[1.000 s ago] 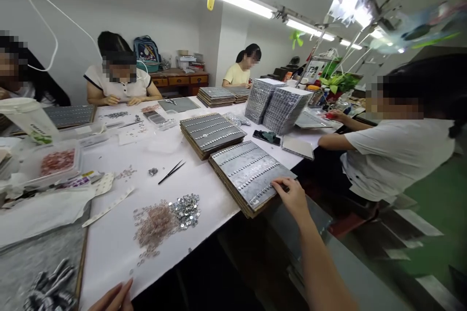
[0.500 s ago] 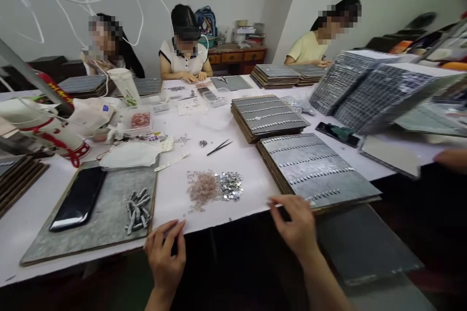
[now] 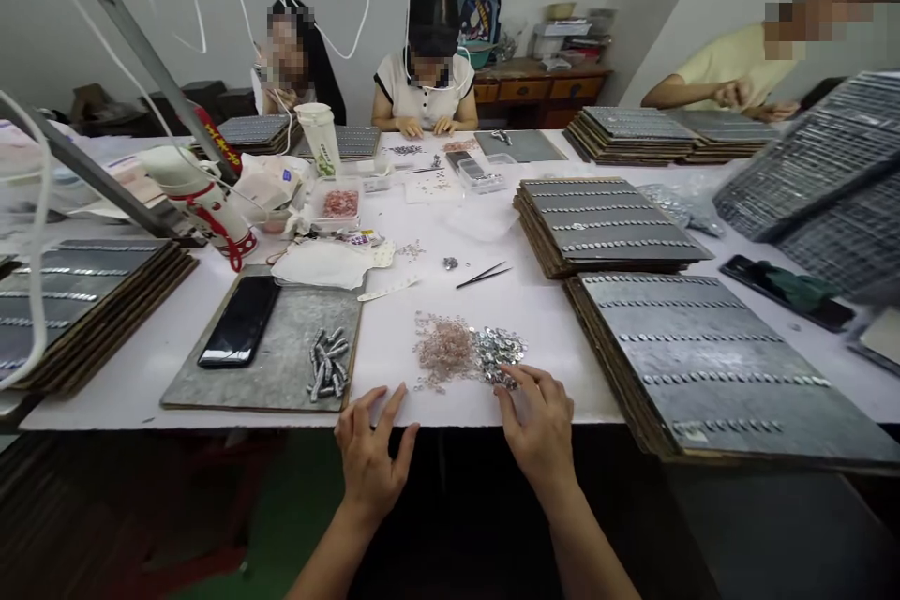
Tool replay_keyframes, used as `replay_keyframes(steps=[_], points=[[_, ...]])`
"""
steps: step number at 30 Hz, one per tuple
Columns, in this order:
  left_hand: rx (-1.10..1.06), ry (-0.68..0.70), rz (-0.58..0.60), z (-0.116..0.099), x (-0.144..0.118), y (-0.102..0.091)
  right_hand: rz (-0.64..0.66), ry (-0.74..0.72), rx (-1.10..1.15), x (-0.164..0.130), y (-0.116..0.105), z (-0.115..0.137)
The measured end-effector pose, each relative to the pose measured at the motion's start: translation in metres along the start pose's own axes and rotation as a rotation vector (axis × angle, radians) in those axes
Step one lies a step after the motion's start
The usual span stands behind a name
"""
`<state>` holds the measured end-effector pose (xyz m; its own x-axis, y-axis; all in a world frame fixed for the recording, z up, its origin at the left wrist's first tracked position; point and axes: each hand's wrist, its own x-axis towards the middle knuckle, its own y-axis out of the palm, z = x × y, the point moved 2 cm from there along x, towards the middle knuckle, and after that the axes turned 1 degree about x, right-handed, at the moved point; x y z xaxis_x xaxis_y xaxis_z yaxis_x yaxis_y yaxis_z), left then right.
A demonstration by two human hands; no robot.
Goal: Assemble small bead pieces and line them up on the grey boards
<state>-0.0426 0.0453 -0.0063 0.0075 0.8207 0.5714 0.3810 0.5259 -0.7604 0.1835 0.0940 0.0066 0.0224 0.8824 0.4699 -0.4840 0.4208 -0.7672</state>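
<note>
My left hand (image 3: 372, 450) rests at the table's front edge, fingers spread, with nothing in it. A little way off, my right hand (image 3: 538, 417) is at the near side of a pile of small round silver pieces (image 3: 501, 347). Its fingers curve over the nearest pieces, thumb apart from the forefinger, and no held piece shows. Against the silver pile lies a heap of tiny pinkish clear beads (image 3: 442, 347). Dark tweezers (image 3: 484, 275) lie beyond both piles. To the right, a stack of grey boards (image 3: 710, 356) carries rows of silver pieces on its top sheet.
A black phone (image 3: 239, 322) and several metal cylinders (image 3: 327, 366) lie on a grey board (image 3: 281, 384) at left. Another board stack (image 3: 611, 216) stands farther back right. Behind are a white cup (image 3: 318, 139), a box of pink pieces (image 3: 337, 204) and several co-workers.
My right hand has moved left from beside the board stack to the silver pieces. My left hand stays near the table edge. The view has turned left.
</note>
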Motion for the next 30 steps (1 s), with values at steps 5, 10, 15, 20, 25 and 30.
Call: replay_keyframes(steps=[5,10,15,20,25,30], points=[[-0.012,0.029,0.001,0.003,-0.003,0.000,0.107,0.026,-0.218,-0.012,0.006,0.005],[-0.137,0.064,-0.081,0.006,-0.003,-0.005,0.234,-0.025,-0.259,-0.029,0.007,0.014],[-0.243,0.070,-0.126,0.010,-0.005,-0.007,0.240,-0.066,-0.199,-0.037,0.004,0.027],[-0.288,0.079,-0.165,0.010,-0.008,-0.010,0.206,-0.105,-0.030,-0.042,0.004,0.048],[-0.291,0.090,-0.162,0.000,-0.012,-0.015,0.292,-0.247,0.189,-0.045,0.004,0.068],[-0.353,0.131,-0.139,-0.012,-0.019,-0.018,0.357,-0.234,0.266,-0.045,0.002,0.068]])
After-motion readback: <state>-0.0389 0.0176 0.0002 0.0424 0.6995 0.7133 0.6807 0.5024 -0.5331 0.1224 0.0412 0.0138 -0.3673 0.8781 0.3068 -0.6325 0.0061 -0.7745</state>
